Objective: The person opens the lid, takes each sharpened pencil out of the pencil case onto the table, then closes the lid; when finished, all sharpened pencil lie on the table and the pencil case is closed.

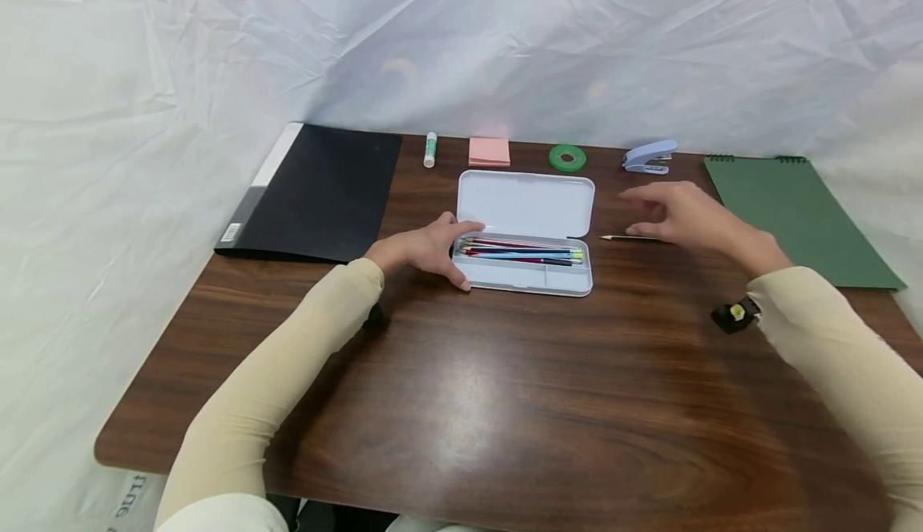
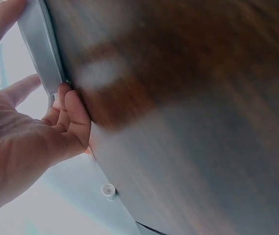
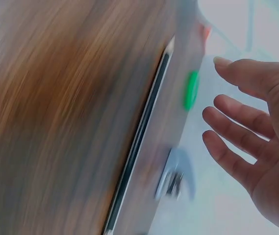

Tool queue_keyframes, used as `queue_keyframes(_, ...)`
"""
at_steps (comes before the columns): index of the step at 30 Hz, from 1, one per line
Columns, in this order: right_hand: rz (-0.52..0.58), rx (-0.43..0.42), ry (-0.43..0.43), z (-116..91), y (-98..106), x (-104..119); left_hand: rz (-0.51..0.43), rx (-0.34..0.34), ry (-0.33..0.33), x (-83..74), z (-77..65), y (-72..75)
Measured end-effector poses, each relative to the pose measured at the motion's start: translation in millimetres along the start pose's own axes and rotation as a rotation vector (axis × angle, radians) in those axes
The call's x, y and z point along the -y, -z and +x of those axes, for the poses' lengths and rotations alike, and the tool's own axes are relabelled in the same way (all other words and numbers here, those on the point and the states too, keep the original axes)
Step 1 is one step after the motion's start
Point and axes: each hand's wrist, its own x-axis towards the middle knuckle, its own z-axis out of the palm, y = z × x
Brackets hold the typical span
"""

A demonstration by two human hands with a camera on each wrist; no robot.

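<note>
A white pencil case (image 1: 519,280) lies with its lid (image 1: 526,203) raised toward the back, in the middle of the table. Several pencils (image 1: 521,251) fill its rear compartment, and the front compartments show bare. My left hand (image 1: 433,247) holds the case's left end, thumb at the front corner and index finger near the hinge. In the left wrist view, that hand's fingers meet the case's end wall (image 2: 43,46). To the right of the case lies a single dark pencil (image 1: 623,237), its point toward the case. Over it hovers my right hand (image 1: 681,215), fingers spread and holding nothing.
A black folder (image 1: 324,187) lies at the left. Along the back edge are a glue stick (image 1: 430,150), pink sticky notes (image 1: 489,152), green tape (image 1: 567,158) and a light blue stapler (image 1: 649,157). A green spiral notebook (image 1: 800,219) lies at the right.
</note>
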Motion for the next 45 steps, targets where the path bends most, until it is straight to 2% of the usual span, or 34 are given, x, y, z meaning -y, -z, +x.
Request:
queue_keyframes(5, 0.065, 0.011, 0.039, 16, -9, 33, 0.0, 0.001, 0.001, 1.7, -0.3, 0.1)
queue_keyframes(9, 0.08, 0.016, 0.118, 31, -22, 56, -0.001, 0.001, 0.015, 3.8, -0.4, -0.4)
queue_keyframes(19, 0.004, 0.106, 0.245, 54, -50, 99, -0.008, 0.009, 0.025, 6.0, 0.8, -2.0)
queue_keyframes(25, -0.067, 0.111, 0.29, 60, -60, 109, -0.016, 0.012, 0.027, 5.7, 0.2, -1.6)
queue_keyframes(32, -0.11, 0.107, 0.299, 66, -62, 113, -0.008, 0.005, 0.019, 5.7, -0.3, -0.4)
queue_keyframes(39, -0.185, 0.102, 0.337, 71, -67, 116, 0.007, -0.003, -0.019, 7.4, 1.9, -0.8)
queue_keyframes(45, -0.159, 0.133, 0.315, 73, -65, 117, 0.005, -0.002, -0.021, 7.4, 1.8, -0.8)
